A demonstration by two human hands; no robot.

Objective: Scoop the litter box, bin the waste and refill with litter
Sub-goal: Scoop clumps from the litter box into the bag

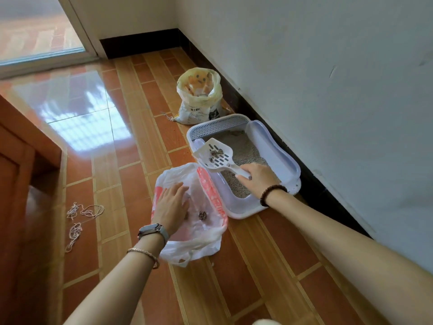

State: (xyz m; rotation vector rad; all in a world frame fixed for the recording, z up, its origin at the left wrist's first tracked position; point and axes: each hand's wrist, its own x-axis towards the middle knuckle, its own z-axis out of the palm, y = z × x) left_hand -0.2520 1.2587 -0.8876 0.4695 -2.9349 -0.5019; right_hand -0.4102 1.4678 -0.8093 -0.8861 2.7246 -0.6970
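Right hand grips the scoop handle, clumps aboard, over the litter box; left hand, fingers apart, seemingly spreads the plastic bag open; recommend keeping the scoop level, clearing the rim, tipping over the bag mouth.

Both forearms are bare, with no sleeves in view. The left hand has a watch strapped on the wrist just behind it: a rounded rectangular case, dark on its face with a metallic edge, on a grey band. Behind the watch, further up the forearm, sits a thin bangle, coppery gold and lightly ribbed. The right hand has a bracelet of dark brown round beads looped once around the wrist. No rings show on the visible fingers of either hand.
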